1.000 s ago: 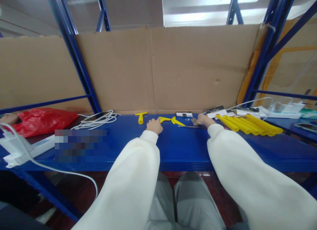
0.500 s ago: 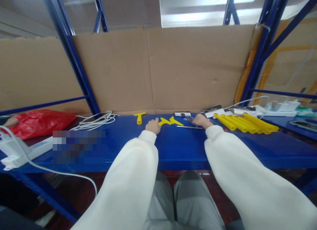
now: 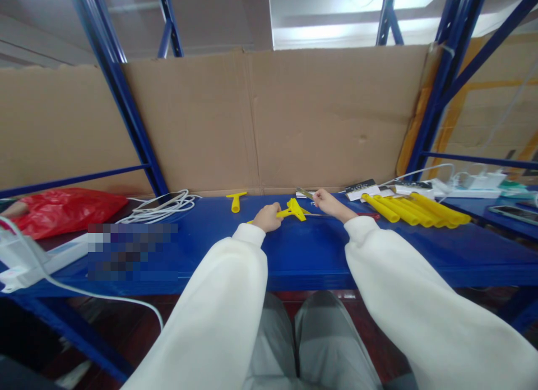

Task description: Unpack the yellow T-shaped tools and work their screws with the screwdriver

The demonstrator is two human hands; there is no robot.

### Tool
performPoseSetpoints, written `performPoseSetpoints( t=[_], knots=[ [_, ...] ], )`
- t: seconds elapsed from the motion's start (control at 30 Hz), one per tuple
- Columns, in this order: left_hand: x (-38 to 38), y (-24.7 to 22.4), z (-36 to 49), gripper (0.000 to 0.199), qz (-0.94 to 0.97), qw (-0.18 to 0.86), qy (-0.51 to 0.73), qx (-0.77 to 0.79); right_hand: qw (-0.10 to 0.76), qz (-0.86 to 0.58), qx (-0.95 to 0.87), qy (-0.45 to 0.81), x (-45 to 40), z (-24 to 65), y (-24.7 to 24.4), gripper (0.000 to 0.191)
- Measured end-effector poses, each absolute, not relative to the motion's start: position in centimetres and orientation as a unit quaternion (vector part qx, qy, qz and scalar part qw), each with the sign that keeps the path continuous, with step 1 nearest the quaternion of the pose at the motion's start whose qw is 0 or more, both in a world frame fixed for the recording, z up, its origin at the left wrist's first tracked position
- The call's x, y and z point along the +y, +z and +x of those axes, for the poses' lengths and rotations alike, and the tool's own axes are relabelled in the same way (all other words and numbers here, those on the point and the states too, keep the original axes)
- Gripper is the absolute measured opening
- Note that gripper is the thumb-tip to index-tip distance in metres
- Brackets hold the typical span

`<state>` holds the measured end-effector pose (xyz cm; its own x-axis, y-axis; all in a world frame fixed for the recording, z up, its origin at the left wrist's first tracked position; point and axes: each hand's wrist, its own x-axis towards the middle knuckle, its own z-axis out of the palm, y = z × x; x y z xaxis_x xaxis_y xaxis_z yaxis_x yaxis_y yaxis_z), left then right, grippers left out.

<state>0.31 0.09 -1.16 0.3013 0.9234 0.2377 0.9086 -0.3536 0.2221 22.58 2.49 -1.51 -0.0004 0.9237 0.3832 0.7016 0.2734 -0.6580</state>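
Note:
My left hand (image 3: 268, 218) is closed round the stem of a yellow scraper (image 3: 296, 209), whose wide head points right toward my other hand. A bit of yellow also shows at the left of that hand. Pinched in the fingers of my right hand (image 3: 324, 201) is a thin metal blade (image 3: 304, 193), which slants up to the left. Under my right wrist lies a screwdriver with a red handle (image 3: 370, 215); its shaft runs left along the table. A second yellow T-shaped piece (image 3: 236, 202) rests farther left, near the cardboard.
Several yellow tubes (image 3: 414, 210) lie at the right, with black-and-white packets (image 3: 362, 189) behind them. At the left are a white cable coil (image 3: 163, 206), a power strip (image 3: 63, 254) and a red bag (image 3: 71, 210). A cardboard wall (image 3: 260, 121) closes the back.
My left hand has taken up the yellow scraper and moved slightly right. My right hand has shifted left and up from the table, the metal blade now showing in its fingers.

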Motion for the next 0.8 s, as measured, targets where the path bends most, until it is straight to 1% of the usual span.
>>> performPoseSetpoints(
  t=[0.2,0.4,0.57,0.7,0.8],
  knots=[
    [0.1,-1.3,0.7,0.016,0.814,0.048,0.213,0.538,0.359,-0.593,-0.714,0.103,1.4,22.0,-1.1,0.022],
    [0.1,-1.4,0.7,0.012,0.807,0.057,0.243,0.535,0.313,-0.600,-0.730,0.094,1.0,21.6,-1.1,0.009],
    [0.1,-1.4,0.7,0.012,0.807,0.055,0.241,0.536,0.312,-0.576,-0.747,0.116,1.1,21.6,-1.3,0.011],
    [0.2,-1.5,0.6,0.014,0.805,0.057,0.244,0.537,0.318,-0.564,-0.753,0.114,1.3,22.0,-1.5,0.008],
    [0.3,-1.6,0.6,0.015,0.804,0.055,0.246,0.538,0.329,-0.541,-0.761,0.136,1.3,22.2,-1.5,0.009]
  ],
)
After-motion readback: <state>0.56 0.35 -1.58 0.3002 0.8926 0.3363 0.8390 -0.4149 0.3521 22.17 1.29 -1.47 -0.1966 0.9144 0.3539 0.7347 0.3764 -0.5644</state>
